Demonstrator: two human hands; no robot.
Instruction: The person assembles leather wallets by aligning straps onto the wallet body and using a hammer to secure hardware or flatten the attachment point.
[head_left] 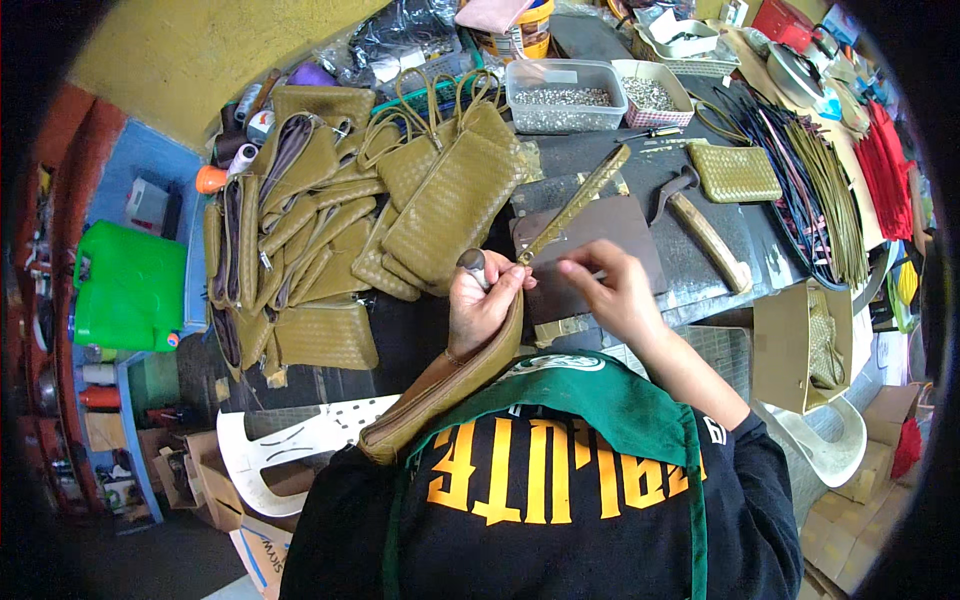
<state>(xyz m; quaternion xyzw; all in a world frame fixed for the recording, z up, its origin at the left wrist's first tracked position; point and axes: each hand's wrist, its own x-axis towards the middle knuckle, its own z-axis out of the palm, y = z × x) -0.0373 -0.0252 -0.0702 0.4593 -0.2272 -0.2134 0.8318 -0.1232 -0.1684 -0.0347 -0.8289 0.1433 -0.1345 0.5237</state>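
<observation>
My left hand is closed, its thumb and fingers pinching the olive wrist strap near its lower end. A short rod-like tool with a round grey end sticks up from the same hand. An olive zipped pouch hangs along my left forearm, against my apron. My right hand hovers just right of the strap with curled fingers and thumb drawn in; whatever it may hold is too small to make out. Below the hands lies a dark brown flat pad.
Woven olive pouches pile up on the left. A hammer and an olive woven pouch lie to the right. Behind stand a clear tub and a box of small metal parts. Leather strips lie far right.
</observation>
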